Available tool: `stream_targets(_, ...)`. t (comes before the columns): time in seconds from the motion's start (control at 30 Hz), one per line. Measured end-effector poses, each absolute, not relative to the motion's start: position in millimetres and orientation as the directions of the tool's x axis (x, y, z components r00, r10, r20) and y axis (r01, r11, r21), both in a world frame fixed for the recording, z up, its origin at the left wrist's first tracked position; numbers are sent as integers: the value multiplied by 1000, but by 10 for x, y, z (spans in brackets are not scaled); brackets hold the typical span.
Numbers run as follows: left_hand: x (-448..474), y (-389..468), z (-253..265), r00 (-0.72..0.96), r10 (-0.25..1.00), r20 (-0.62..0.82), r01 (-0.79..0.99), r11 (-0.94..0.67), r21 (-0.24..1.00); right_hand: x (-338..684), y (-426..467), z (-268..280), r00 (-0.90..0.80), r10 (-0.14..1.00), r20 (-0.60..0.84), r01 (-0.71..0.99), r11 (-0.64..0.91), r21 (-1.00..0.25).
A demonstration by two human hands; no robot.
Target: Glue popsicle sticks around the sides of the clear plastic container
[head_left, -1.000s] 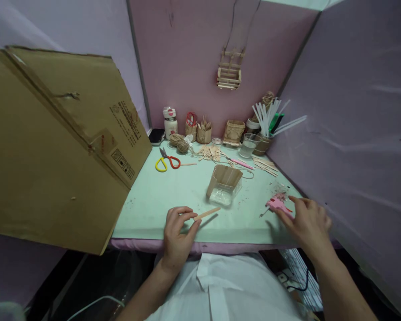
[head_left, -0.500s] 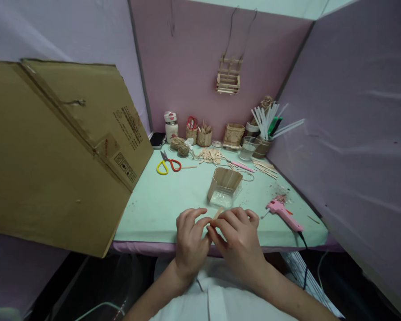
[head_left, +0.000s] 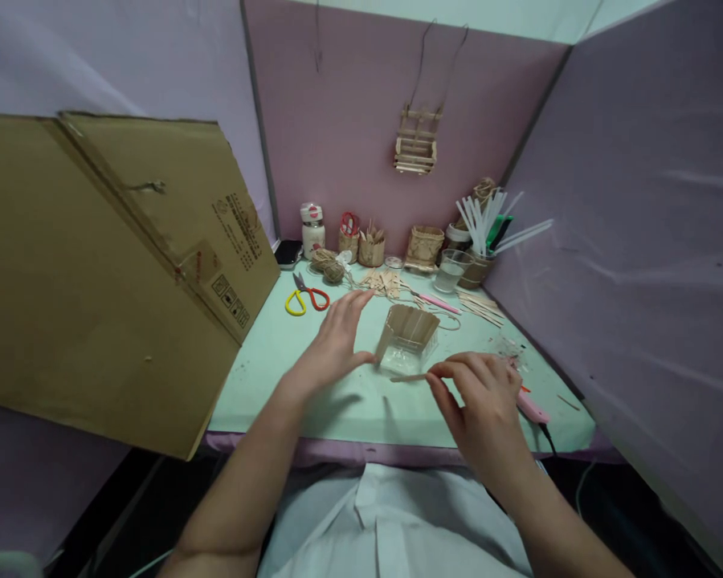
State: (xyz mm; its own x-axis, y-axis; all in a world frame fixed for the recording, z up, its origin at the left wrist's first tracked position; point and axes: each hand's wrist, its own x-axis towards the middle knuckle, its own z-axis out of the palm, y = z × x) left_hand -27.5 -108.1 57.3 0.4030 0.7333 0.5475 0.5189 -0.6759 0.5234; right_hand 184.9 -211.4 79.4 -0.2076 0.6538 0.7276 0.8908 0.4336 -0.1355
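Between thumb and fingertips, my right hand (head_left: 479,397) pinches a thin wooden craft stick (head_left: 408,378) by one end, and the stick points left. My left hand (head_left: 336,345) is open, thumb apart from the fingers, at the left side of a small clear plastic box (head_left: 401,359). Its thumb tip is close to the box; whether it touches I cannot tell. Brown wooden sticks (head_left: 414,324) line the box's far and left sides. A pink glue gun (head_left: 531,407) lies at the right, partly hidden behind my right hand.
Scissors (head_left: 313,297) with yellow and red handles lie at the left, beside a large cardboard sheet (head_left: 126,281). Loose sticks (head_left: 382,282), a pink pen-like tool (head_left: 439,303) and a cup of water (head_left: 451,271) are farther back. A stick-built swing (head_left: 416,152) hangs on the back wall.
My hands have separated. The left has let go and reached forward to the box's left side; the right has moved right and forward with the craft stick.
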Motion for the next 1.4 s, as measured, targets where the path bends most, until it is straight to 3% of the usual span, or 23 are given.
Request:
stream_targets(0.1,-223,-515,657,629,705,326,428,-665,612,1950,-2057,824,-225,647,729,893,436,-111)
stream_targets(0.23,-44,-88,451,753,654,78,364,-512,778,2029,-1997,816,-237,655,717,882,454,-124)
stream_targets(0.43,81,-39,105,838,532,123,25,-262,965,2071,-1857,760,-254,660,707,876,467,-122)
stream_targets(0.53,104,-84,82,818,565,108,44,-249,968,2052,-1781,735,-267,671,691,882,459,-106)
stream_targets(0.7,98,-146,83,760,636,133,147,-367,919,2006,-1684,688,-281,678,680,903,426,-52)
stream_targets(1.03,81,-153,-12,745,655,122,276,-471,838,1961,-1445,580,-312,700,642,898,437,-41)
stream_targets(1.4,3,-87,-31,796,595,110,222,-456,862,1935,-1348,519,-328,702,632,895,444,-29)
